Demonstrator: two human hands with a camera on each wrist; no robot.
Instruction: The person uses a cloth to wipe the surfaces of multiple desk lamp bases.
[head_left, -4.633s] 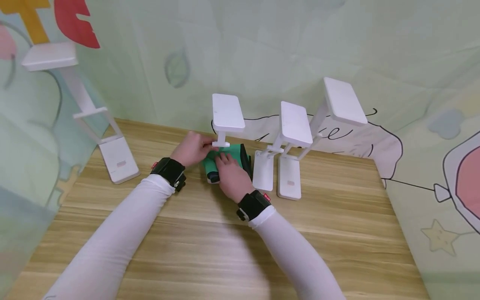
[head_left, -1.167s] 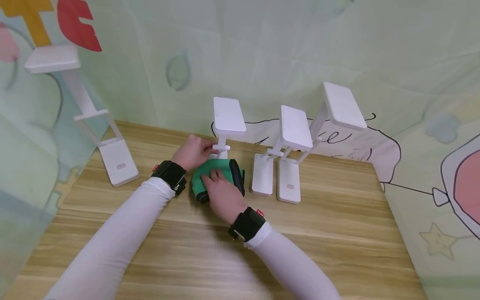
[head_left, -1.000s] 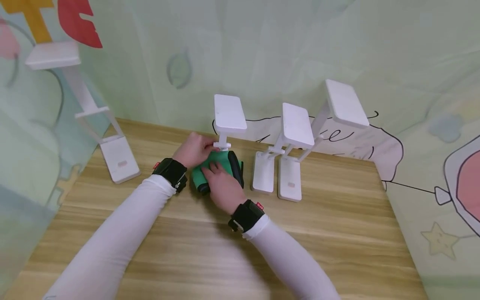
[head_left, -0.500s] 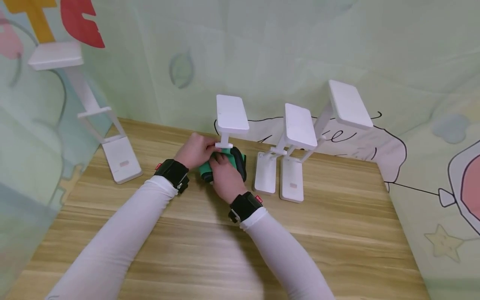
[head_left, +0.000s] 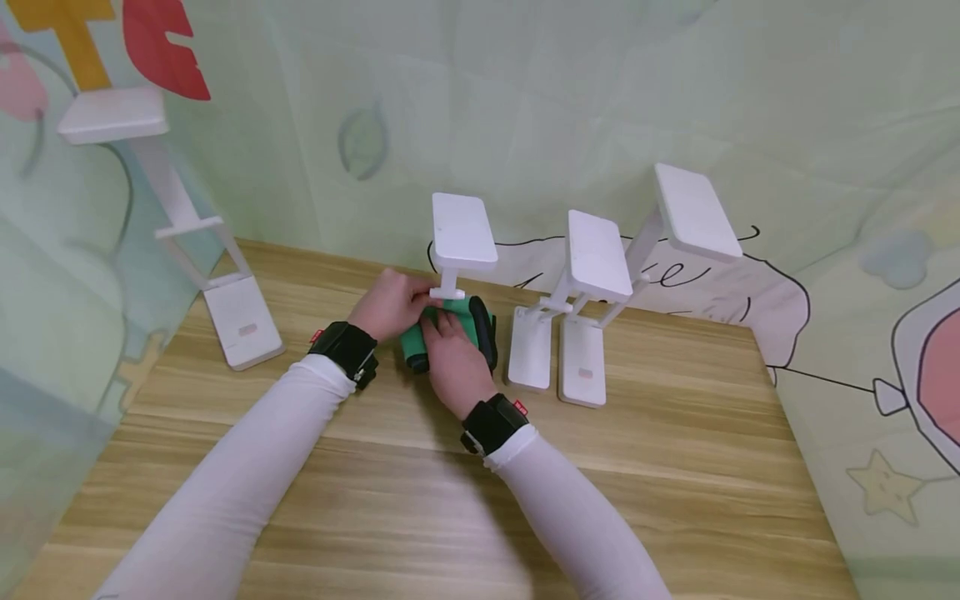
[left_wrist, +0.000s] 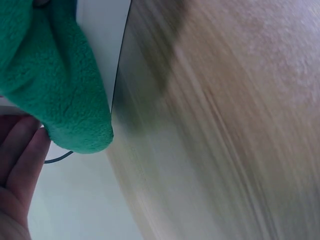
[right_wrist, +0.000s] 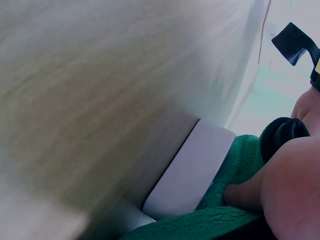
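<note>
Wood-grained tabletop (head_left: pixel 360 508) beneath a central white lamp (head_left: pixel 463 229) and three similar lamps (head_left: pixel 529 350).

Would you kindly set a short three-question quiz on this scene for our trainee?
1. How many white lamps stand on the wooden table?
2. True or false: the left hand is at one lamp's hinge bar, while the right hand rests on a green cloth.
3. What colour is the cloth's trim? A) red; B) black; C) yellow.

Key: 1. Four; 2. True; 3. B.
</note>
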